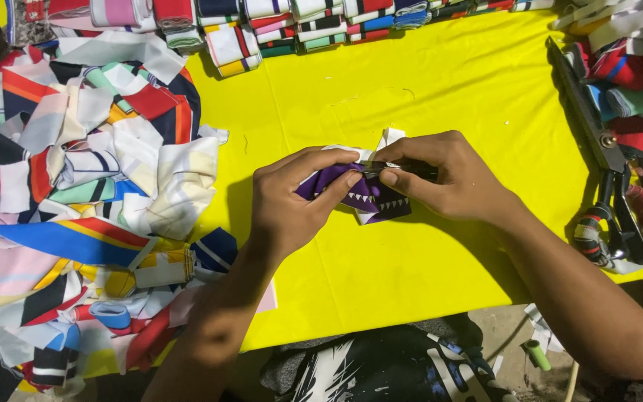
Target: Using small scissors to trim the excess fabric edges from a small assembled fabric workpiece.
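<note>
Black-and-white printed garment [381,368] lies nearest, at the near edge. Beyond it, mid-surface on the yellow surface [448,97], both hands meet over a small purple fabric piece [370,195]. Left hand [292,201]: grip clamped on the piece, thumb and fingers pinching. Right hand [448,175]: grip closed on a thin dark tool [411,170] at the piece's far edge. Scrap pile [76,186] left; large shears [597,141] right; folded striped strips [299,26] far

Purple cloth piece [366,195]: soft woven fabric, matt, white backing, creased. Table cover [426,97]: yellow cloth, smooth, faint sheen, a few wrinkles. Scrap heap [76,186], left: mixed striped fabric, matt, crumpled. Folded strips [292,26], far edge: ribbed knit cloth. Shears [597,141], right: dull dark metal, handles cloth-wrapped.
</note>
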